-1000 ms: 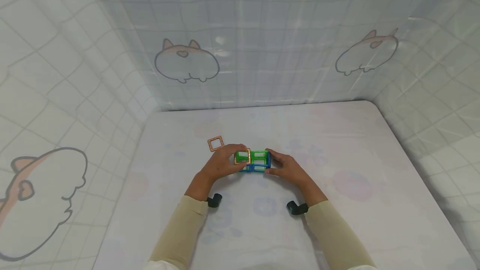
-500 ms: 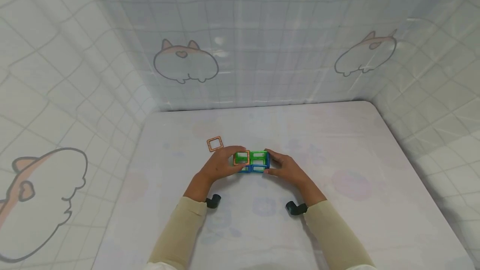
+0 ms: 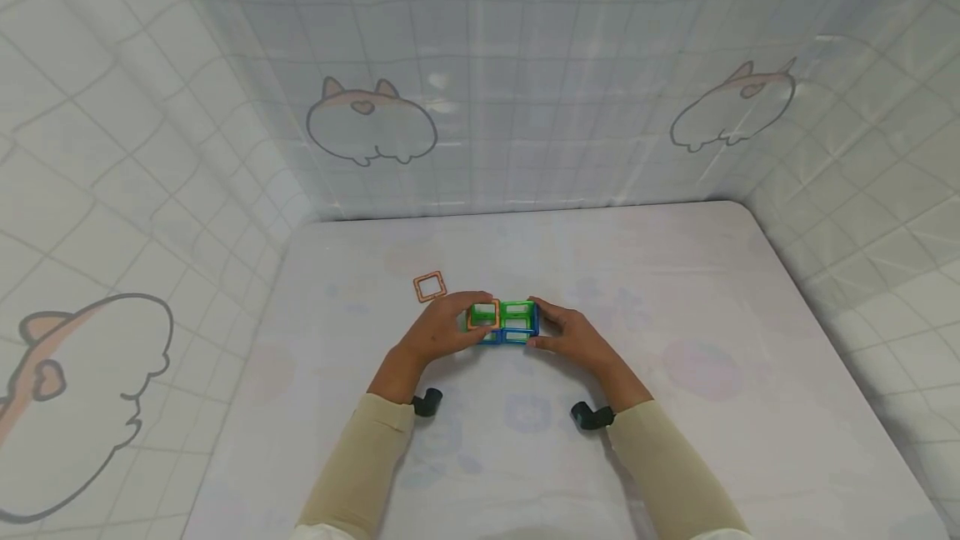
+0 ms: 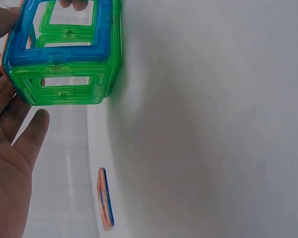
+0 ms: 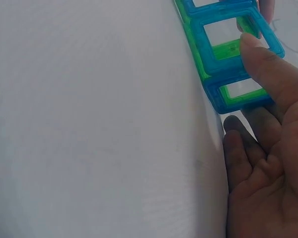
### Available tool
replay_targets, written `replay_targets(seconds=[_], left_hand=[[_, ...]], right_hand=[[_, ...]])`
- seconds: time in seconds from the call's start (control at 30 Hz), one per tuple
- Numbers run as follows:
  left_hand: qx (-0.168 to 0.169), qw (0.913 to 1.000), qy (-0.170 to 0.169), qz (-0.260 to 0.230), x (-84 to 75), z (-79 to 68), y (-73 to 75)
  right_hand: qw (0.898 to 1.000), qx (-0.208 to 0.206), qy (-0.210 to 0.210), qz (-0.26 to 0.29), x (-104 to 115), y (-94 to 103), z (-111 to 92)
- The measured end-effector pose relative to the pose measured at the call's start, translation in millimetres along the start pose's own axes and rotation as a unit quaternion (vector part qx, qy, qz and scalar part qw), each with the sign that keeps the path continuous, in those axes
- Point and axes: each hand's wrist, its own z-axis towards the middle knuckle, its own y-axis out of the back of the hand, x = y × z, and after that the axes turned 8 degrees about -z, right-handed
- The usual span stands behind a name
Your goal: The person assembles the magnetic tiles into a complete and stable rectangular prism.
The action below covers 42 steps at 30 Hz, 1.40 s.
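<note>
A box-like block of magnetic tiles [image 3: 517, 331], open square frames in green and blue, stands on the table in the head view. Over its left half lies an orange square tile [image 3: 497, 313]. My left hand [image 3: 438, 329] grips that end, thumb at the near side and fingers at the far side, around the orange tile. At the right end my right hand [image 3: 580, 338] holds the block. In the right wrist view its thumb presses a blue front tile [image 5: 208, 44]. The left wrist view shows the block's green end tile [image 4: 59, 99], with a finger close below it.
A loose orange square tile [image 3: 427, 276] lies on the table behind my left hand; the left wrist view shows this tile [image 4: 105, 198] edge-on. The pale table [image 3: 517, 473] has a curtain-like wall [image 3: 525, 123] at its back and sides.
</note>
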Motion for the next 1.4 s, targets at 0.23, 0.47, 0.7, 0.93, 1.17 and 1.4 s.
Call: replay_targets(seconds=[0.23, 0.47, 0.7, 0.93, 1.17, 1.4], left_hand=[[-0.003, 0.9969, 0.078, 0.006, -2.2, -8.4, 1.5], [-0.051, 0.9944, 0.092, 0.008, 4.4, -17.0, 11.4], [-0.148, 0.9812, 0.116, -0.045, 23.8, -22.6, 21.7], [-0.186, 0.9708, 0.131, -0.077, 34.6, -23.0, 31.1], [-0.201, 0.9644, 0.149, -0.087, 43.1, -23.5, 36.2], [-0.197, 0.96, 0.18, -0.084, 53.9, -25.7, 40.8]], right_hand=[[1.0, 0.005, -0.012, -0.011, 1.4, -0.2, 0.6], [1.0, 0.004, -0.008, -0.008, 0.7, 0.2, -0.2], [1.0, 0.006, -0.014, -0.005, 0.7, 0.7, 0.1], [1.0, 0.006, -0.011, 0.005, 1.1, 2.1, 0.4], [1.0, 0.005, -0.006, 0.01, 1.2, 2.5, 0.9], [1.0, 0.006, -0.004, 0.003, 0.0, 1.4, 0.8]])
